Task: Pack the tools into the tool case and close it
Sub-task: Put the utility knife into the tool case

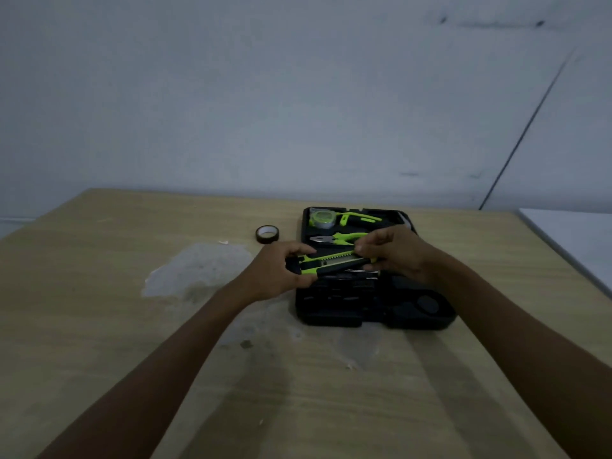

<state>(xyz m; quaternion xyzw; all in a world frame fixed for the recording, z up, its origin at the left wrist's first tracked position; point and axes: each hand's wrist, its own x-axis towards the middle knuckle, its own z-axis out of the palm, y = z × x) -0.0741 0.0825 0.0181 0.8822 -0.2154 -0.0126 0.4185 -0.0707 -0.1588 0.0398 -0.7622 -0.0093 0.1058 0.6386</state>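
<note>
Both hands are clamped on one tool. The left hand [281, 271] grips the black butt of a green utility knife [334, 258], and the right hand [394, 256] pinches its other end with curled fingers. The knife lies crosswise between them, over the middle of the open tool case [381, 321]. Whether it touches a slot I cannot tell.

By my reading the packing is partly done. Just beyond the hands, a tape measure [320, 217], a green-handled tool [361, 219] and a pair of pliers [337, 238] sit in recesses of the case. The knife is not yet seated. A roll of tape [267, 233] stands on the worktop [132, 342] just beyond the left hand, outside the case. The case is not yet closed.

Dim light swallows the part of the case nearer than the hands, black recesses on black, so I cannot tell what is filled there or which half is the lid. The right hand covers part of the far right corner, where something pale shows that I cannot name. The green-handled tool is too small to identify.
</note>
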